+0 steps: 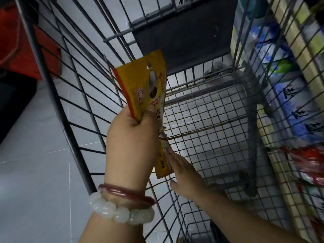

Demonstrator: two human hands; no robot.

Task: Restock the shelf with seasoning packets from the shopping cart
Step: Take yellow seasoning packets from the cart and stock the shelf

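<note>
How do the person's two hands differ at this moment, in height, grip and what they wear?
The left hand is raised above the cart floor, while the right hand reaches low inside it. The left hand grips yellow packets; the right hand's fingers are straight, touching a packet. Only the left wrist wears bracelets. Both are bare.
</note>
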